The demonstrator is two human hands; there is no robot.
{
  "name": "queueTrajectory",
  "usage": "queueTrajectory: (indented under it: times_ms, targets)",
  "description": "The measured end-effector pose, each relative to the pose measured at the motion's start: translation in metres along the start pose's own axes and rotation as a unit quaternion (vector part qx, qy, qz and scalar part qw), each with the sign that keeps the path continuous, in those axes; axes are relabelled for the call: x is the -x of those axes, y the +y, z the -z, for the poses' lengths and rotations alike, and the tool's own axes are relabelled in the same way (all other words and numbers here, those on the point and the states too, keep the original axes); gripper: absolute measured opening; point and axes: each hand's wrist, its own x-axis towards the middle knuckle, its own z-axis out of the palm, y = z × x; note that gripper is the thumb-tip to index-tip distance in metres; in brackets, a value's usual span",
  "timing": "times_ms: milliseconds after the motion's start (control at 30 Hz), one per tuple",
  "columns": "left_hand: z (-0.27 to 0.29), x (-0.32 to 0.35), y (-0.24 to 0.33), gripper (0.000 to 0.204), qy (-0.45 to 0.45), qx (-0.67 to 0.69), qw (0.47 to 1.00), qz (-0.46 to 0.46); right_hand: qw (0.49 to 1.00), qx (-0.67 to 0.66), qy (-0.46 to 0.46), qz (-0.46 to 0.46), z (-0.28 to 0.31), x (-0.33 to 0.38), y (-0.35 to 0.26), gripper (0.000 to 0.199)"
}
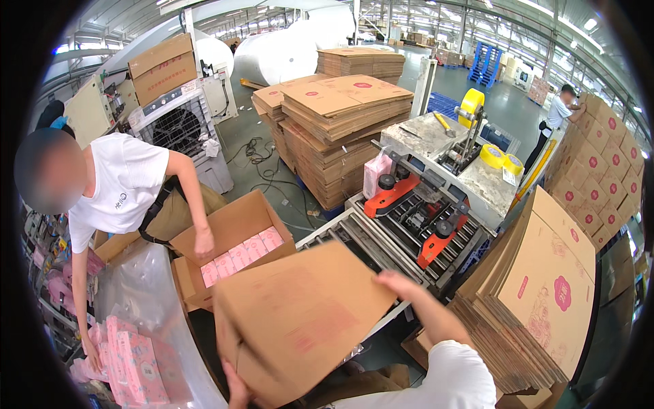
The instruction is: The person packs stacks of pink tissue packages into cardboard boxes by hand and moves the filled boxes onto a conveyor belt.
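A brown cardboard box (300, 313), tilted, is held in front of me between both hands. My left hand (236, 385) grips its lower left edge, the fingers partly hidden by the board. At the far right corner, my right hand (400, 286) is closed on the box's edge. What the box holds, if anything, cannot be seen. Just beyond it stands an open carton (272, 217) with a row of pink-and-white packs (248, 251) inside. A co-worker in a white shirt (126, 177) has one hand over that carton and the other on pink packs (133, 361) at the left.
A roller conveyor (354, 232) leads to a carton taping machine (436, 150) with orange guide arms (392, 196). Flat cardboard stacks stand behind (340, 102) and at my right (538, 286). A metal packing table (184, 341) lies left; cables (269, 167) trail across the floor.
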Motion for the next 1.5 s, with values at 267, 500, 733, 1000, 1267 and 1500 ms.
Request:
queueTrajectory:
  times_ms: [267,500,733,1000,1267,1500]
  targets:
    - [0.033,0.04,-0.011,0.091,0.027,0.031,0.997,0.06,0.876,0.217,-0.394,0.176,-0.16,0.121,-0.161,0.032]
    - [0.03,0.065,0.023,0.054,0.064,-0.279,0.958,-0.018,0.763,0.447,-0.308,0.352,-0.178,0.116,-0.109,0.068]
    - [0.023,0.061,0.007,0.047,0.186,-0.559,0.807,0.037,0.905,0.415,0.062,0.072,-0.097,0.003,-0.008,0.044]
    - [0.023,0.061,0.014,0.065,0.121,-0.393,0.886,0.216,0.942,0.258,-0.07,0.202,-0.034,-0.028,-0.062,0.03]
    - [0.113,0.079,-0.11,0.056,0.293,-0.017,0.919,0.264,0.953,0.257,-0.096,0.126,-0.059,-0.099,-0.039,0.028]
    - [0.173,0.128,-0.198,0.068,0.571,-0.233,0.753,0.231,0.935,0.252,-0.204,0.145,-0.204,-0.026,-0.017,0.033]
